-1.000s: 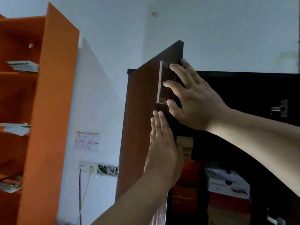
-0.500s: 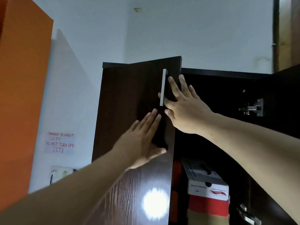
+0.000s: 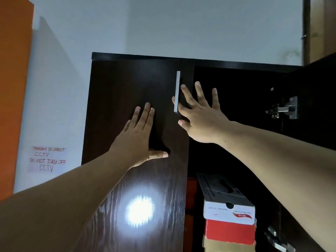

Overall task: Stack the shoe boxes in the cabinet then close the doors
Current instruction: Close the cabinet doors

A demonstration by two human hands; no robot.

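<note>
The dark brown left cabinet door (image 3: pixel 116 91) stands flush with the cabinet front. My left hand (image 3: pixel 138 139) lies flat on its face, fingers spread. My right hand (image 3: pixel 200 117) presses open-fingered at the door's right edge, beside the silver bar handle (image 3: pixel 177 91). The right half of the cabinet is open and dark inside. There a white and red shoe box (image 3: pixel 229 213) sits on top of a stack, with orange boxes (image 3: pixel 190 193) behind it to the left. The right door (image 3: pixel 320 99) hangs open at the far right.
An orange shelf unit's side panel (image 3: pixel 12 88) stands at the left. A paper note with red writing (image 3: pixel 47 159) is stuck on the white wall. Metal hinges (image 3: pixel 283 109) show on the open right door. A light glare reflects low on the left door.
The left door has swung from half open to flush with the cabinet. Both hands followed it, ending flat against its face and edge.
</note>
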